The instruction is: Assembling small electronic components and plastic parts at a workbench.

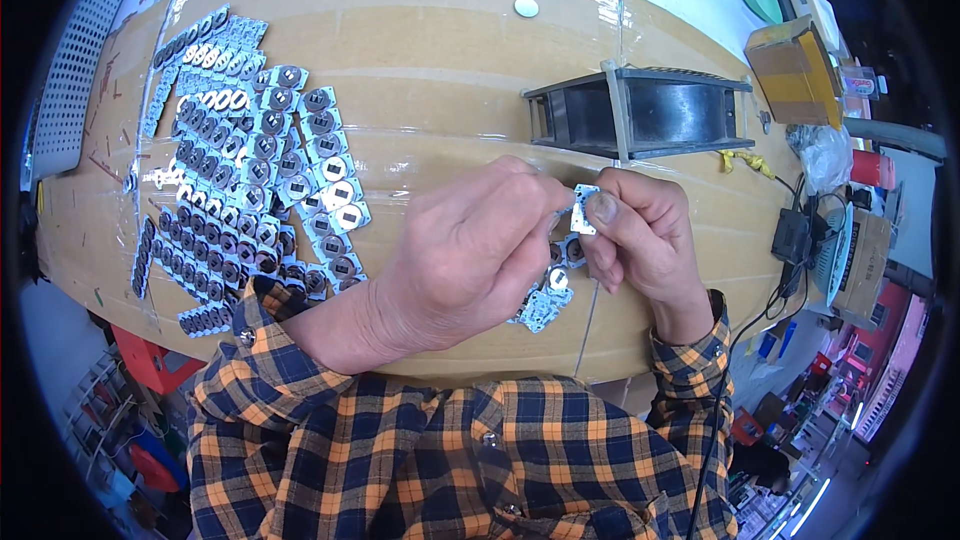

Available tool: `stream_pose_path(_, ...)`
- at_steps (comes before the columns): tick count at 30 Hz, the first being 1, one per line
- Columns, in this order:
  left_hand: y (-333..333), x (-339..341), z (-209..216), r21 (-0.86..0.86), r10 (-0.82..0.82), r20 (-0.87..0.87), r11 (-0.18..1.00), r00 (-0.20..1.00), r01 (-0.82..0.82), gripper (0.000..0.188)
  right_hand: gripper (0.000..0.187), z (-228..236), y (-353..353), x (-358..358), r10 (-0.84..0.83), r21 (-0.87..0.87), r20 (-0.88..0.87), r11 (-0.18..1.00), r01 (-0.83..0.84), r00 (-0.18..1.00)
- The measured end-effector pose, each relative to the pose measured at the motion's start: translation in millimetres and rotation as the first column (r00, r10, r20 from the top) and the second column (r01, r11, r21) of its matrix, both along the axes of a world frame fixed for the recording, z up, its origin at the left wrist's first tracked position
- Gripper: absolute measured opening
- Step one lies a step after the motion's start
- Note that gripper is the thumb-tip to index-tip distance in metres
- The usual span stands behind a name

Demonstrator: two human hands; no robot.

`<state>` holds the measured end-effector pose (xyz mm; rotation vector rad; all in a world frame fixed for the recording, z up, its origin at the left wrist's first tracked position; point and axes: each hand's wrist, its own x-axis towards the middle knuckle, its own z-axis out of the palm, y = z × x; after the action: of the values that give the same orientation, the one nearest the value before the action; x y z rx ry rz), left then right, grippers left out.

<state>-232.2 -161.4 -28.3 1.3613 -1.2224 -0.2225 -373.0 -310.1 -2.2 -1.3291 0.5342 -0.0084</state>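
A small pale circuit board with dark holes is pinched upright between the thumb and fingers of my right hand. My left hand is closed, its fingertips meeting at the board's left edge. Whatever those fingertips pinch is hidden behind the knuckles. Beneath both hands, on the cardboard-covered table, lies a small group of boards, some carrying round dark parts; my left hand partly covers it. Left of my forearm spread many rows of similar boards with round parts, some shiny.
Beyond my right hand stands a black fan-like frame. A white round disc lies at the back. On the right are an open cardboard box, a plastic bag and a black adapter with cables. A perforated white basket sits far left.
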Motion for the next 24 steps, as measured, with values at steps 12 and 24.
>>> stream_pose_path(12, -3.3, -0.7, -3.1, 0.046, 0.026, -0.009, 0.999, 1.0, -0.026, 0.022, 0.025, 2.3, 1.9, 4.2, -0.021, -0.126, -0.054, 0.992, 0.014, 0.998)
stream_pose_path(24, -6.3, -1.2, -4.2, 0.042, 0.044, 0.001, 0.998, 0.999, -0.044, 0.022, 0.023, 5.5, -1.2, 4.8, -0.012, -0.271, -0.073, 0.962, -0.009, 0.997)
